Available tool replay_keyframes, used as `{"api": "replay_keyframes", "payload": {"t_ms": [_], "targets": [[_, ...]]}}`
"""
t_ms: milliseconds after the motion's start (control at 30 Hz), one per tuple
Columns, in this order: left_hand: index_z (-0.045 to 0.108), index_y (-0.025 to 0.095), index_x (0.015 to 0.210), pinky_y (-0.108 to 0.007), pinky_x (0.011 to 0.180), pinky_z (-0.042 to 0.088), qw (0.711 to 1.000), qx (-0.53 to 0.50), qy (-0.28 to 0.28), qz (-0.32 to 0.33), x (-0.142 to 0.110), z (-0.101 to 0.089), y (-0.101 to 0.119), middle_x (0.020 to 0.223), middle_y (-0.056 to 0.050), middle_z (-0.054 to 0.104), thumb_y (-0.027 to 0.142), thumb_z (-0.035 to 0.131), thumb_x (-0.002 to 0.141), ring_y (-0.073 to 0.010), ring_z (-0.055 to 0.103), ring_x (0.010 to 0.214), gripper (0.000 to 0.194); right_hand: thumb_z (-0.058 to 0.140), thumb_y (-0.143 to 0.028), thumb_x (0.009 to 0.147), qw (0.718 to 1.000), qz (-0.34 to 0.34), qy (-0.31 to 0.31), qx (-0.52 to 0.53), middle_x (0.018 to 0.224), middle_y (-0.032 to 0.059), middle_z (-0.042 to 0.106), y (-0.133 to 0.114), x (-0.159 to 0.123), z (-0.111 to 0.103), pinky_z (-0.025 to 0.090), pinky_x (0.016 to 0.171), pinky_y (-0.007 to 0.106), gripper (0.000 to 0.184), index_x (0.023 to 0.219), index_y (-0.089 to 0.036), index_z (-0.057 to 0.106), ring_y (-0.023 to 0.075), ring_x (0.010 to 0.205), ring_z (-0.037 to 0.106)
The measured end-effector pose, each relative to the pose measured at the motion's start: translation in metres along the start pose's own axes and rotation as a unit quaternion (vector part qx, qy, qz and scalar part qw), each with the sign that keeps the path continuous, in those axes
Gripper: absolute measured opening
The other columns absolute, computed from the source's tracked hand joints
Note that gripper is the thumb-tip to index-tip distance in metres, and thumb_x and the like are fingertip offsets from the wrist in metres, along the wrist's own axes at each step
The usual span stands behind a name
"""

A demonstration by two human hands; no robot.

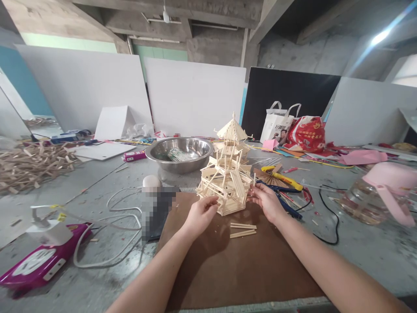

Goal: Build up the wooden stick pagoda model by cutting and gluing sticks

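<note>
A many-sided model (224, 184) built of thin pale wooden sticks stands at the front of a brown mat. A pointed stick roof (232, 130) rises behind it; whether the two are joined I cannot tell. My left hand (202, 213) is at the model's front left, its fingers curled against the lower edge. On the right side, my right hand (265, 200) has thumb and fingertips pinched on a short wooden stick (254, 179) that points up beside the wall. Several loose sticks (243, 234) lie on the brown mat (228, 278) below the model.
Behind is a steel basin (179, 165). Pliers with yellow handles (286, 179) lie to the right, near a pink-lidded bottle (368, 195). At left are a white cable (109, 263), a purple power strip (32, 265) and a heap of wood pieces (35, 165).
</note>
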State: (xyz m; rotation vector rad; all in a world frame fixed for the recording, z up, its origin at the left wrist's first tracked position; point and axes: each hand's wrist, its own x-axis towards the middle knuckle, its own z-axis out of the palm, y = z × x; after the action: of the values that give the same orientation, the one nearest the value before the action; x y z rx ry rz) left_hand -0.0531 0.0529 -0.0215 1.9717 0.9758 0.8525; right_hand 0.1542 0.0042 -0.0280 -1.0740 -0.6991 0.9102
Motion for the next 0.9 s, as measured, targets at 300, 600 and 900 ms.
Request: {"api": "replay_keyframes", "payload": {"t_ms": [300, 600, 900], "targets": [[0.047, 0.016, 0.116, -0.028, 0.086, 0.040, 0.982, 0.069, -0.120, 0.127, -0.017, 0.013, 0.018, 0.112, -0.007, 0.054, 0.023, 0.043, 0.074, -0.0190, 0.052, 0.100, 0.043, 0.068, -0.029, 0.053, 0.998, -0.044, 0.046, 0.002, 0.062, -0.0032, 0.057, 0.008, 0.013, -0.025, 0.042, 0.052, 0.021, 0.019, 0.065, -0.018, 0.058, 0.0099, 0.058, 0.052], [0.054, 0.020, 0.108, -0.028, 0.081, 0.041, 0.961, 0.177, -0.127, 0.169, -0.021, 0.011, 0.023, 0.108, -0.008, 0.058, 0.026, 0.040, 0.077, -0.0198, 0.050, 0.103, 0.034, 0.066, -0.029, 0.055, 0.996, -0.056, 0.059, -0.025, 0.062, -0.0038, 0.058, 0.014, 0.014, -0.032, 0.041, 0.054, 0.022, 0.019, 0.068, -0.018, 0.057, 0.0098, 0.055, 0.051], [0.050, 0.017, 0.051, -0.021, 0.052, 0.033, 0.967, 0.172, 0.160, 0.097, -0.011, -0.006, 0.020, 0.054, 0.001, 0.050, 0.027, 0.037, 0.076, -0.0101, 0.045, 0.052, 0.030, 0.067, -0.037, 0.052, 0.990, -0.067, 0.124, -0.025, 0.065, -0.0032, 0.056, 0.006, 0.006, -0.027, 0.045, 0.050, 0.022, 0.026, 0.067, -0.019, 0.055, 0.0108, 0.062, 0.053]]}}
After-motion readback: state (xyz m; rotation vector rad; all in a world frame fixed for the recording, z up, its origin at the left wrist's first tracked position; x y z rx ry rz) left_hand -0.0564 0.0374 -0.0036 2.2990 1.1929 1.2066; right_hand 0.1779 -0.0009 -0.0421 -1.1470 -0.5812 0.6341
